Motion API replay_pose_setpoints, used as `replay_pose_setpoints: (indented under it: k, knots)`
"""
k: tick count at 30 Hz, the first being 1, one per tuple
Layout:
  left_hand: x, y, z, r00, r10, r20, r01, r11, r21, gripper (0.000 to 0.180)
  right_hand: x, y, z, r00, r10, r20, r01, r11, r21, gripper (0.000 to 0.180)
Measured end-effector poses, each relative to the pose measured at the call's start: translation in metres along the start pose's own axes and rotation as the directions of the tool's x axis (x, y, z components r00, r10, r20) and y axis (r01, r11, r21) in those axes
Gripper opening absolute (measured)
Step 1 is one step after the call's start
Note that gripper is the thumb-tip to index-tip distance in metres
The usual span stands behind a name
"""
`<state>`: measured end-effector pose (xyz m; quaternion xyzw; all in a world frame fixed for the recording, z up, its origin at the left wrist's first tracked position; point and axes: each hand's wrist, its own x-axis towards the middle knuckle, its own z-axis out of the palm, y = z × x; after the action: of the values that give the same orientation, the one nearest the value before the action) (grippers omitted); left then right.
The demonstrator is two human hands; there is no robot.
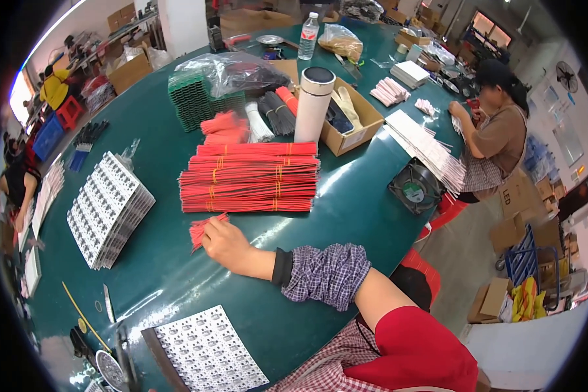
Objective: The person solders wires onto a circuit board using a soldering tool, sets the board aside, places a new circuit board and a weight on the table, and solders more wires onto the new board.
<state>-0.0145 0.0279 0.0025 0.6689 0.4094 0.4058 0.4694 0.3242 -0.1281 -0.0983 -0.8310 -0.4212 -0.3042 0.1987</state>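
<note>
Table [353, 219], glossy green, amid workroom cartons [130, 73]; right hand [228, 248] curled around red wires [198, 234], left hand's state indiscernible.

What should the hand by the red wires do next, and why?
Maybe gently straighten the small red bunch: the right hand already touches it, and its wires look splayed, while the big red stack beyond lies neatly lined up.

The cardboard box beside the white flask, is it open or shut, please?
The cardboard box is open: its top is uncovered, and a pale cloth-like item shows inside.
</note>
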Motion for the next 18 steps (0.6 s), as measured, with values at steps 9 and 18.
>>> replay_pose_setpoints:
  k: [9,18]
  knots:
    - [0.012,-0.043,-0.059,0.973,-0.192,0.129,0.186,0.981,0.055,0.016,0.005,-0.008,-0.001,0.994,-0.085,0.075,0.089,0.995,-0.045,0.019]
    - [0.017,-0.065,-0.108,0.903,-0.391,0.178,0.375,0.920,0.115,0.018,0.000,0.000,0.005,0.996,-0.085,-0.028,0.086,0.996,0.019,0.009]
